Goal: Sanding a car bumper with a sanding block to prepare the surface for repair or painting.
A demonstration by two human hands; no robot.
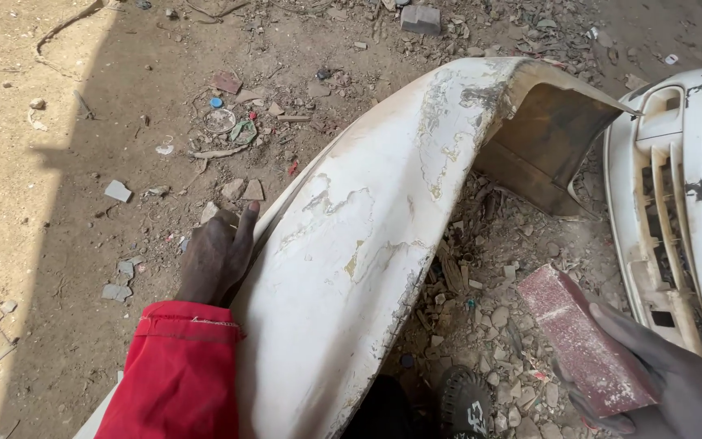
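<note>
A long white car bumper (pixel 367 236) with flaking, peeling paint lies across the dirt ground, curving from the lower left to the upper right. My left hand (pixel 215 256), in a red sleeve, grips its left edge with the fingers wrapped over the rim. At the lower right, my right hand (pixel 668 382) holds a folded reddish-brown sheet of sandpaper (pixel 582 337), clear of the bumper's surface.
A second white bumper with grille slots (pixel 676 219) stands at the right edge. Rubble, stones and scraps (pixel 481 301) cover the ground between the two bumpers. Litter and bottle caps (pixel 225 122) lie on the dirt at the upper left. A shoe tip (pixel 465 402) shows at the bottom.
</note>
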